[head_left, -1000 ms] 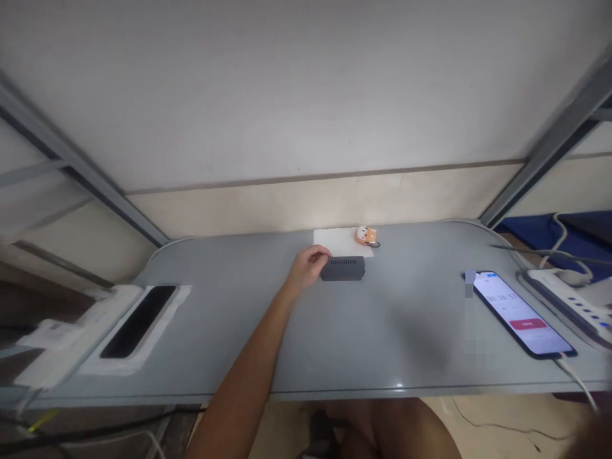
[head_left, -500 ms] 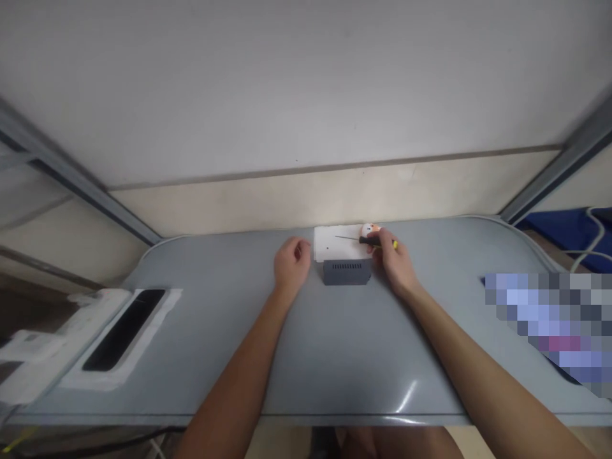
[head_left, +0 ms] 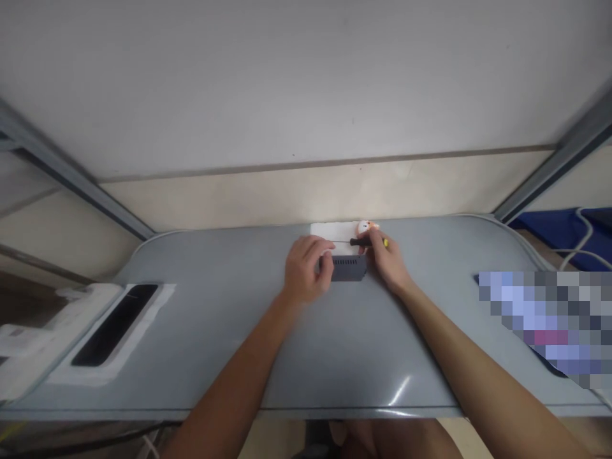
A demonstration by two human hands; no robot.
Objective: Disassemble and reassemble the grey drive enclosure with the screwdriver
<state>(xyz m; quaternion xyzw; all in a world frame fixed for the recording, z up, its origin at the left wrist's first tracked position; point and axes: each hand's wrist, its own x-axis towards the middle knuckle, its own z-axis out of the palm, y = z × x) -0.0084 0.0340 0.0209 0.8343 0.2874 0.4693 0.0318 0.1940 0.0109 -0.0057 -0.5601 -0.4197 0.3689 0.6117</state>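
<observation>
My right hand is closed around the black and yellow handle of a screwdriver, whose thin shaft points left and lies nearly level. My left hand is at the shaft's tip, its fingers and thumb curled together over the left end of a dark grey slotted box. Whatever the left fingertips pinch is too small or hidden to make out. Behind the box lies a white sheet, partly covered by my hands. A small white and orange figurine sits at the sheet's right end, just beyond my right hand.
The grey table backs onto a wall, with metal posts at both rear corners. On the left, a black phone-like slab lies on white paper beside another white item. A pixelated object is at right, near cables.
My left hand has moved right, from beside the sheet to the screwdriver's tip, covering the box's left end. My right hand still holds the screwdriver. The view has shifted slightly.
</observation>
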